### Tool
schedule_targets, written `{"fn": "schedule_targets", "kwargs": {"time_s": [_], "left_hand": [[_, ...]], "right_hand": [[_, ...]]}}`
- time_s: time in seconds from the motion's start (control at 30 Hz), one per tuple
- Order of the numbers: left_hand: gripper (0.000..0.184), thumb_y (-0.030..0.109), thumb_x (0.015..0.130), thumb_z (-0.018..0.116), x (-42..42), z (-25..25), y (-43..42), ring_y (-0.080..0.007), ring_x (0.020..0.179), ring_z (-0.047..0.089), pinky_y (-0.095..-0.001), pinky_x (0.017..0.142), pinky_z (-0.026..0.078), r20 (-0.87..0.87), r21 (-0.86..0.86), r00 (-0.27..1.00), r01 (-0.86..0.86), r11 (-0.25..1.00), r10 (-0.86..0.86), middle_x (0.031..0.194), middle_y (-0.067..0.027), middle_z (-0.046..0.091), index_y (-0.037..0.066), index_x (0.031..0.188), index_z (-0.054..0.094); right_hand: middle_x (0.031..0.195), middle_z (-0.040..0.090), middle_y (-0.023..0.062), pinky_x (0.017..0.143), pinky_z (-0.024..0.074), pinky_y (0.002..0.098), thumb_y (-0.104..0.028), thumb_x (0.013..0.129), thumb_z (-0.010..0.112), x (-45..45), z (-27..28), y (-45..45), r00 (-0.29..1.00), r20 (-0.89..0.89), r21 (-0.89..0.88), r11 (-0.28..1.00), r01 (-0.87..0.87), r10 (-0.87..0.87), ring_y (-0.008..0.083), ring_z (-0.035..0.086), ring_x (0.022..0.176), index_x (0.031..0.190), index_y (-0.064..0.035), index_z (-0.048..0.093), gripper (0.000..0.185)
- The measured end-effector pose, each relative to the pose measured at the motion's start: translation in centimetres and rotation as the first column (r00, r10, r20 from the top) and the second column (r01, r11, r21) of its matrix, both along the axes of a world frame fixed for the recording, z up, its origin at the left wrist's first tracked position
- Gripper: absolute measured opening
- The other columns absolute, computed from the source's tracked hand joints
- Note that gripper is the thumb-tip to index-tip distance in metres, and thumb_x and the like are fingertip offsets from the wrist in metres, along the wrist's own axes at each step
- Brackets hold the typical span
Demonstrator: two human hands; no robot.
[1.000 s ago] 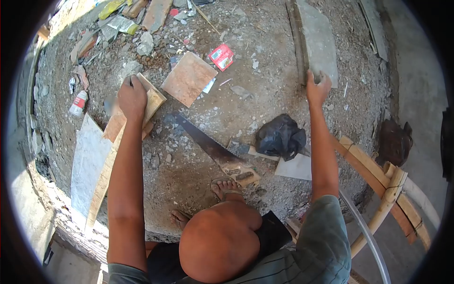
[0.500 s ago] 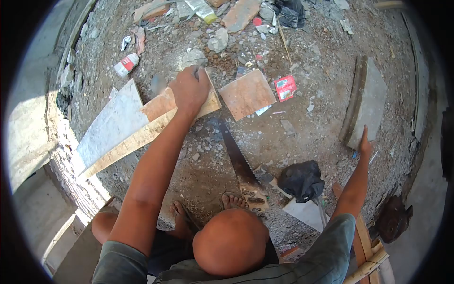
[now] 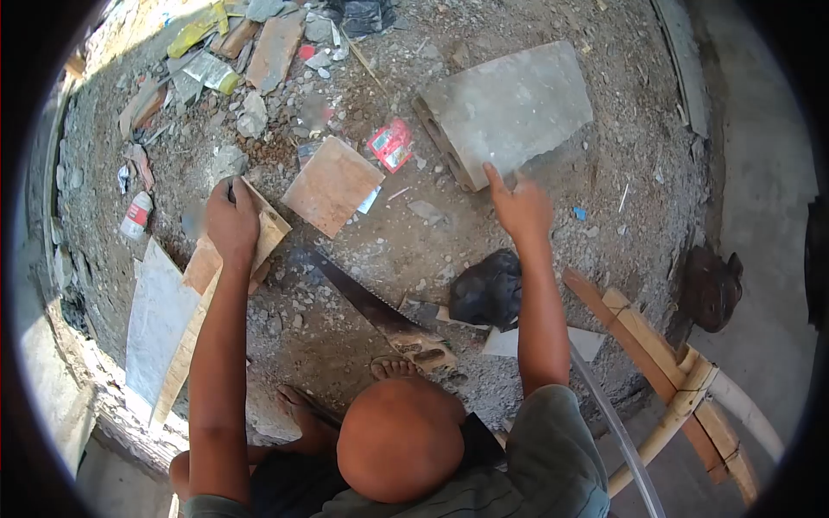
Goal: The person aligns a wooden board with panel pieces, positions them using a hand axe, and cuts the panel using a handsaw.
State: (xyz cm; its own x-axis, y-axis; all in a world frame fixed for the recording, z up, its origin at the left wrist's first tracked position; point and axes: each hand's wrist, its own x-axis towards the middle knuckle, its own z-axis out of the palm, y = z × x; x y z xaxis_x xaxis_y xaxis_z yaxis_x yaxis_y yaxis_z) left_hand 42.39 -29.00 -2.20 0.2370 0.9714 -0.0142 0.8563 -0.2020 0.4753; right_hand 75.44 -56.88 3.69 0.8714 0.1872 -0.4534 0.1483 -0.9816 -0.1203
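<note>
My left hand (image 3: 232, 223) is closed around the upper end of a pale wooden board (image 3: 186, 358), which slants down to the left. A white-grey flat sheet (image 3: 154, 312) lies against the board's left side. My right hand (image 3: 524, 210) grips the near edge of a broad grey slab (image 3: 518, 104) with a thick brown side; its index finger or thumb lies along the surface, and the other fingers are partly hidden. Between my hands is a square reddish tile (image 3: 332, 186). A handsaw (image 3: 367, 302) rests on the ground nearer my feet, its handle toward me.
A black plastic bag (image 3: 486, 289) sits by my right forearm, beside a white tile piece (image 3: 583, 344). Bamboo and wooden poles (image 3: 665, 380) stand at lower right. A red packet (image 3: 391, 144) lies past the square tile. Rubble (image 3: 276, 52) and scraps cover the far left ground.
The grey slab has swung from the far right toward the middle with my right hand on it, its broad face now showing more. My left hand keeps its grip on the board; the view has turned right.
</note>
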Motion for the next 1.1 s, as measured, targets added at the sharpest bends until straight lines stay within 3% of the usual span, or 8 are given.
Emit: {"fn": "schedule_targets", "kwargs": {"time_s": [0.03,0.13,0.23,0.3,0.47,0.77,1.0,1.1], "left_hand": [[0.041,0.037,0.102,0.054,-0.2,0.1,-0.4,-0.0442,0.096,0.069,-0.0493,0.087,0.051,0.038,-0.032,0.999,0.002,1.0,-0.001,0.099,-0.0253,0.073,0.002,0.11,0.073],[0.041,0.037,0.101,0.055,-0.3,0.2,-0.2,-0.0437,0.094,0.069,-0.0493,0.086,0.051,-0.029,-0.05,1.0,-0.005,0.999,0.003,0.098,-0.0245,0.073,0.002,0.11,0.073],[0.04,0.037,0.1,0.055,-0.1,0.5,-0.4,-0.043,0.093,0.069,-0.0493,0.086,0.051,-0.049,-0.028,0.998,-0.03,0.999,0.029,0.097,-0.0241,0.073,0.002,0.108,0.073],[0.039,0.036,0.1,0.056,0.0,0.5,-0.1,-0.0425,0.092,0.069,-0.0496,0.085,0.051,-0.029,-0.024,0.999,-0.026,0.999,0.025,0.096,-0.0242,0.073,0.002,0.106,0.074],[0.04,0.036,0.1,0.056,-0.6,0.2,0.2,-0.0436,0.089,0.068,-0.05,0.083,0.05,0.001,-0.007,1.0,-0.007,1.0,0.007,0.094,-0.0255,0.071,0.0,0.103,0.072],[0.035,0.032,0.1,0.054,-0.8,-0.1,0.0,-0.0423,0.099,0.066,-0.0517,0.095,0.044,0.014,0.011,1.0,-0.013,1.0,0.013,0.099,-0.0209,0.072,0.003,0.103,0.073],[0.033,0.031,0.103,0.051,-0.8,0.0,0.2,-0.033,0.115,0.061,-0.0512,0.104,0.038,-0.029,-0.035,1.0,-0.005,0.999,0.004,0.121,-0.0108,0.069,0.01,0.121,0.069],[0.033,0.031,0.103,0.052,-0.6,0.3,0.1,-0.0332,0.117,0.06,-0.0518,0.104,0.038,-0.047,-0.049,0.999,-0.015,0.999,0.013,0.122,-0.0108,0.069,0.011,0.122,0.069]], "right_hand": [[0.13,0.068,0.025,0.104,0.0483,0.0477,-0.07,0.092,0.057,0.9,1.1,1.0,0.997,-0.034,-0.052,0.996,-0.068,0.066,0.044,0.065,0.12,0.132,-0.0077,0.069,0.075],[0.128,0.066,0.0231,0.099,0.0506,0.0492,-0.067,0.088,0.066,10.4,-4.4,-0.3,0.834,0.544,0.222,0.943,-0.246,0.089,0.0405,0.065,0.116,0.126,-0.0095,0.073,0.069],[0.149,0.052,0.03,0.114,0.0405,0.0497,-0.074,0.085,0.064,22.7,-11.2,-2.1,0.747,0.652,0.018,0.982,-0.186,0.13,0.0434,0.051,0.138,0.147,0.0039,0.051,0.101],[0.155,0.044,0.0321,0.119,0.0356,0.0508,-0.084,0.085,0.056,27.4,-14.4,-3.4,0.92,0.392,0.075,0.997,-0.026,-0.005,0.0451,0.045,0.143,0.153,0.008,0.041,0.115],[0.15,0.047,0.0371,0.121,0.0331,0.0478,-0.088,0.081,0.055,26.5,-16.3,-3.1,0.781,0.619,0.168,0.985,-0.035,-0.078,0.0458,0.045,0.143,0.145,0.0198,0.043,0.126],[0.145,0.055,0.034,0.115,0.0383,0.0476,-0.091,0.08,0.051,29.7,-14.0,-4.9,0.963,0.146,0.227,0.955,0.19,-0.227,0.0406,0.054,0.136,0.139,0.0181,0.054,0.124],[0.122,0.069,0.0331,0.107,0.0429,0.0524,-0.09,0.088,0.034,10.9,-9.4,-8.6,0.912,0.252,-0.047,0.937,0.346,-0.324,0.0479,0.063,0.119,0.119,0.01,0.072,0.111],[0.118,0.068,0.0361,0.103,0.0463,0.053,-0.083,0.09,0.045,2.1,-8.8,-11.5,0.896,0.302,-0.028,0.937,0.349,-0.325,0.049,0.064,0.117,0.117,0.014,0.068,0.103]]}}
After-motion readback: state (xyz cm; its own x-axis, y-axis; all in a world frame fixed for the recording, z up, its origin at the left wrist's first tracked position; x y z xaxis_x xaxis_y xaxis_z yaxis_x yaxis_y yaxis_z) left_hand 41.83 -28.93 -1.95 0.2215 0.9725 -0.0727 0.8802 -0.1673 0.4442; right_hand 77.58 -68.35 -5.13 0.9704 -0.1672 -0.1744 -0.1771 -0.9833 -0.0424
